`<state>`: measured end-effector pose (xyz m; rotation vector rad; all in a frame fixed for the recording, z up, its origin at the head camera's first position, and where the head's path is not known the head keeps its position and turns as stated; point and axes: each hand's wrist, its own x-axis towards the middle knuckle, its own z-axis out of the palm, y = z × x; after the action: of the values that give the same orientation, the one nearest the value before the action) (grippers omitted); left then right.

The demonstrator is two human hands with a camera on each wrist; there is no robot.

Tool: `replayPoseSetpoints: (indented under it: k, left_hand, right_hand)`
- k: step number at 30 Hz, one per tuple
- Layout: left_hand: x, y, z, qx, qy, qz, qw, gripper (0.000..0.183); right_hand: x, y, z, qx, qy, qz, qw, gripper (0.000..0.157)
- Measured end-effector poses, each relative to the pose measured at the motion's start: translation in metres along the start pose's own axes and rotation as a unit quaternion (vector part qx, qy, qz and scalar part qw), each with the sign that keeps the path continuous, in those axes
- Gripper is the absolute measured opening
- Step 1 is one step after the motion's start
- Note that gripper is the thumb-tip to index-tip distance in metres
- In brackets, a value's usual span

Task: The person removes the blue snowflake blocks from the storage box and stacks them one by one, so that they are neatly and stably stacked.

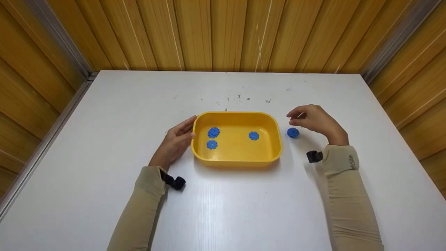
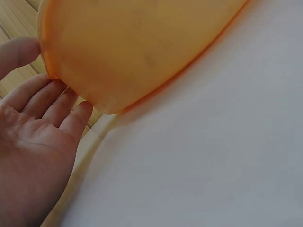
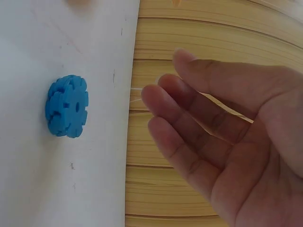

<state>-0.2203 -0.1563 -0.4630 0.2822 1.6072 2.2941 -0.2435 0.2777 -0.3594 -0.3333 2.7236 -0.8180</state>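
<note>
A yellow plastic bin (image 1: 237,162) stands on the white table. My left hand (image 1: 176,143) rests against its left end, thumb at the rim and the fingers (image 2: 59,106) nearly straight along the outside wall. Blue notched discs lie inside: an overlapping group (image 1: 213,132), one disc (image 1: 212,144) just below it, and another disc (image 1: 253,136) toward the right. Beyond the bin's right side, a small stack of blue notched discs (image 3: 67,106) sits on the table. My right hand (image 1: 315,120) hovers just above that stack, fingers loosely bent and holding nothing.
The white table (image 1: 139,97) has dark scuff marks (image 1: 238,97) behind the bin. Yellow wood-look panels (image 1: 226,35) enclose the back and sides. A small black camera (image 1: 178,183) sticks out at the left wrist, and a similar camera (image 1: 314,156) at the right.
</note>
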Motion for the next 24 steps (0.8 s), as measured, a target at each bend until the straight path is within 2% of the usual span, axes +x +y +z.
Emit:
replayPoseSetpoints:
  k: [7, 13, 24]
  left_hand:
    - [0.001, 0.000, 0.001, -0.002, 0.002, 0.001, 1.0000, 0.066]
    - [0.002, 0.000, 0.000, -0.002, 0.004, 0.001, 1.0000, 0.066]
    - [0.005, 0.002, 0.001, 0.010, 0.008, -0.002, 0.9999, 0.066]
  right_hand:
    - [0.006, -0.025, -0.004, -0.004, -0.013, -0.001, 1.000, 0.034]
    - [0.017, -0.046, -0.003, 0.004, -0.009, -0.026, 1.000, 0.029]
    - [0.046, -0.084, 0.013, -0.029, -0.043, -0.063, 0.997, 0.027]
